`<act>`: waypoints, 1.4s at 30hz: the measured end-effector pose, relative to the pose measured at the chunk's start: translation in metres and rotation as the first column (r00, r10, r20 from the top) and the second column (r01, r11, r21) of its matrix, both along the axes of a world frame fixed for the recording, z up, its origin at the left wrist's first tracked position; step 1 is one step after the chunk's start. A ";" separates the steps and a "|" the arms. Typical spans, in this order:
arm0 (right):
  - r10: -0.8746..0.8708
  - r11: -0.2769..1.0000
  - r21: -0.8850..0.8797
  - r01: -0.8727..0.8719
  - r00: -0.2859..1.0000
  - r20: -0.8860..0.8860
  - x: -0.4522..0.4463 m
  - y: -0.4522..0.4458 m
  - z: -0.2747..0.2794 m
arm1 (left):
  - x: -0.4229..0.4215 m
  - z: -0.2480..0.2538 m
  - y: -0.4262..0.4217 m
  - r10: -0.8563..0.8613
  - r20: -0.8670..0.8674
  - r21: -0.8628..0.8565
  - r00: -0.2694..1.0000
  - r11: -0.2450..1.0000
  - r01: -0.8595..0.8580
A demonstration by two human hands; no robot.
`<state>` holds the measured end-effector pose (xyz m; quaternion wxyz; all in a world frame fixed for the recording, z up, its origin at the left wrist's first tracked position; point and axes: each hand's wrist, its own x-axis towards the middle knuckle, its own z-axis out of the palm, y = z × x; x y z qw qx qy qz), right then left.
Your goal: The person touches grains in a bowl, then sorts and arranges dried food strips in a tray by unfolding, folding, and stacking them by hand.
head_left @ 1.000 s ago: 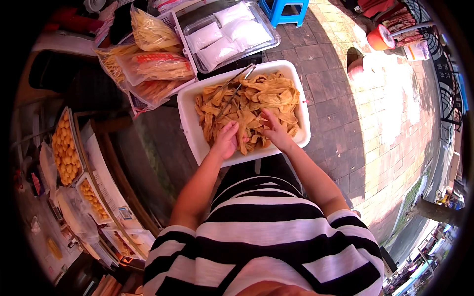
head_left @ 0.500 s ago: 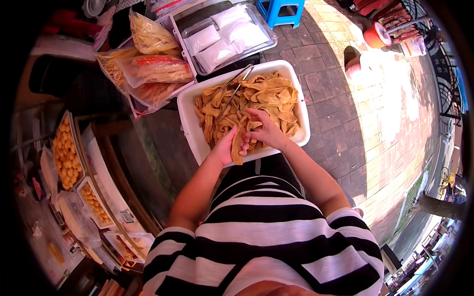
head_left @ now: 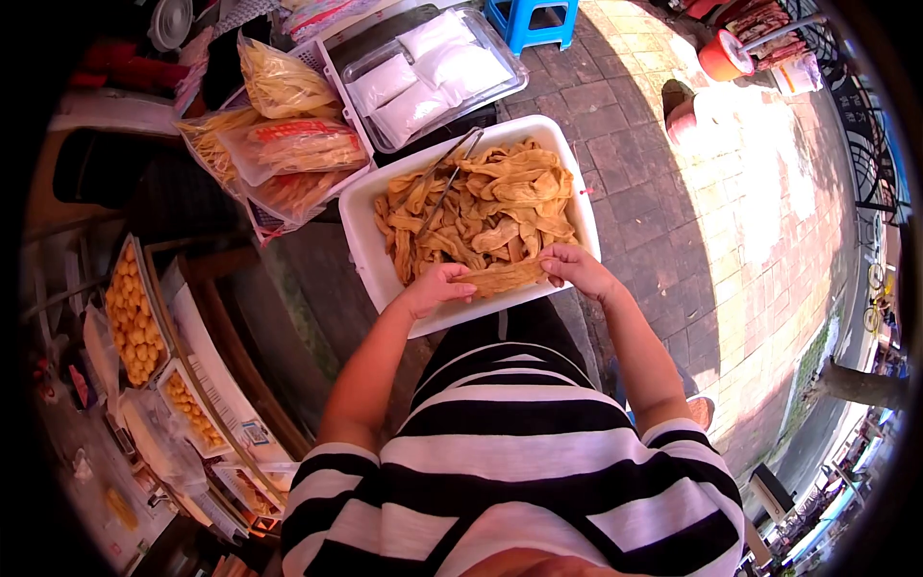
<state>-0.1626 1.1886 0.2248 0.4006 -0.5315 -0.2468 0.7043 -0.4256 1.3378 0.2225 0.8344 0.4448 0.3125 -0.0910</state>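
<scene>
A wrinkled tan-brown food strip [head_left: 507, 278] is stretched sideways between my two hands, above the near rim of a white plastic tub [head_left: 588, 227]. My left hand [head_left: 437, 288] pinches one end, and my right hand [head_left: 574, 270] has its fingers closed on the other. Behind the strip, a heap of similar limp strips [head_left: 514, 188] fills the tub; their exact kind is unclear. Metal tongs [head_left: 441, 197] lie on the heap at its left side, touched by neither hand.
Left of the tub sit bagged pale sticks [head_left: 288, 149] in a crate. A clear-lidded tray [head_left: 500, 88] with white packets lies beyond. A blue stool [head_left: 538, 24] stands on the paving [head_left: 625, 183]. Trays of round yellow food [head_left: 135, 313] are at left.
My hands have moved apart, and the strip that hung downward between them is now drawn out sideways. My right hand has shifted right and toward me; the view has moved slightly.
</scene>
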 end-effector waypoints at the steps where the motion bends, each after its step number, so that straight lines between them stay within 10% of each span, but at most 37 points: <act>1: -0.077 0.996 0.030 0.080 0.992 -0.097 0.004 -0.004 -0.005 | 0.006 0.001 -0.002 0.040 0.060 -0.050 0.997 0.998 -0.037; 6: -0.349 0.932 -0.130 0.339 0.935 -0.065 0.025 0.014 -0.021 | 0.055 -0.033 0.002 0.502 -0.028 -0.320 0.864 0.814 -0.484; 9: -0.416 0.897 -0.089 0.434 0.894 0.168 0.047 0.030 -0.061 | 0.074 -0.070 0.014 0.739 -0.262 0.098 0.621 0.660 -0.745; 11: -0.491 0.847 -0.084 0.525 0.834 0.252 0.055 0.039 -0.077 | 0.075 -0.086 0.007 0.559 -0.253 0.568 0.789 0.746 -0.347; 14: -0.584 0.757 -0.149 0.636 0.761 0.281 0.057 0.047 -0.081 | 0.073 -0.077 -0.015 0.193 -0.241 0.948 0.951 0.259 0.187; 19: -0.697 0.678 -0.128 0.724 0.688 0.203 0.039 0.031 -0.084 | 0.070 -0.086 -0.020 -0.008 -0.395 0.916 0.918 0.074 0.395; 25: -0.602 0.679 0.013 0.734 0.547 0.582 0.013 0.000 -0.089 | 0.064 -0.046 0.007 -0.146 -0.200 0.881 0.969 0.406 0.243; 35: -0.285 0.905 0.419 -0.067 0.636 0.718 -0.063 0.017 -0.017 | 0.036 0.027 -0.015 0.195 -0.004 0.340 0.981 0.923 -0.181; 38: -0.165 0.931 0.363 0.037 0.930 0.328 -0.060 0.025 -0.045 | 0.031 0.025 -0.011 0.449 0.026 -0.076 0.893 0.892 -0.446; 39: -0.086 0.996 -0.011 0.085 0.990 -0.110 -0.052 0.027 -0.037 | 0.028 0.022 -0.008 0.554 0.013 -0.220 0.832 0.814 -0.538; 42: -0.122 0.991 -0.060 0.121 0.992 -0.007 -0.025 0.021 -0.030 | 0.015 -0.010 0.014 0.571 0.078 -0.165 0.817 0.816 -0.554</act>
